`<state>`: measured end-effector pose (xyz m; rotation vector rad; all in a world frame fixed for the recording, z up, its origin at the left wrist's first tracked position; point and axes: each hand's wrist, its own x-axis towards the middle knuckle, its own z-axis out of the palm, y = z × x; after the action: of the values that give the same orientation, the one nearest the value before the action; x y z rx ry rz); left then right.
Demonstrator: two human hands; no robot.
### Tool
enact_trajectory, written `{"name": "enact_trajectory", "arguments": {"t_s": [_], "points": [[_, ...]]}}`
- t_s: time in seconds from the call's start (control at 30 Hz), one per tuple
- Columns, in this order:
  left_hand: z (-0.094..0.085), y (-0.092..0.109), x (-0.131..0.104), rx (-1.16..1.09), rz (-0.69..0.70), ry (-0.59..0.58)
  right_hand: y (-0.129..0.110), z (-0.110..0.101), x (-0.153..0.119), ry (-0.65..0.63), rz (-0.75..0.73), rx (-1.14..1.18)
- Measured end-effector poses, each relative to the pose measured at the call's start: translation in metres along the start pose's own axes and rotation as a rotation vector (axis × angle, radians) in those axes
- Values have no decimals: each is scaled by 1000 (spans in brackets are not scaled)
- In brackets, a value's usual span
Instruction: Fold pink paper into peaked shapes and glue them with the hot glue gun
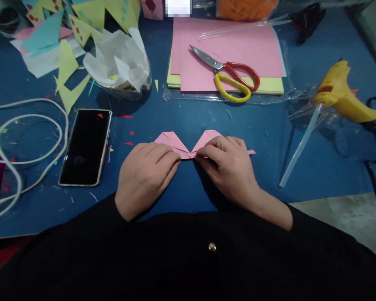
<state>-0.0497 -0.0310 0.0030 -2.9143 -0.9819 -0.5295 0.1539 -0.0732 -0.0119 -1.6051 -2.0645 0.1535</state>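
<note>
A folded piece of pink paper [210, 136] lies on the blue table in front of me, with two raised lobes and a notch between them. My left hand [148, 171] covers its left part, fingers curled and pressed onto the fold beside the notch. On the other side my right hand [230, 165] pinches the paper's lower edge near the middle. A narrow pink strip sticks out to the right of that hand. Both hands hide much of the paper's lower portion.
Scissors [218, 66] rest on a stack of coloured paper [191, 83]. A yellow glue gun [338, 92] with a glue stick lies right. Left are a phone [85, 146], a white cable [68, 121], a paper-lined tub [125, 85] and yellow cut-outs [77, 94]. Small red scraps are scattered about.
</note>
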Motion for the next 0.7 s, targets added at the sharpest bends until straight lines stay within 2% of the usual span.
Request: {"name": "enact_trajectory", "arguments": {"t_s": [0.3, 0.5, 0.7], "points": [[2, -6, 0, -229, -200, -36, -5, 0, 1, -35, 85, 27], [3, -7, 0, -223, -179, -28, -4, 0, 2, -18, 77, 166], [3, -6, 0, -195, -162, -17, -5, 3, 3, -50, 60, 111]]}}
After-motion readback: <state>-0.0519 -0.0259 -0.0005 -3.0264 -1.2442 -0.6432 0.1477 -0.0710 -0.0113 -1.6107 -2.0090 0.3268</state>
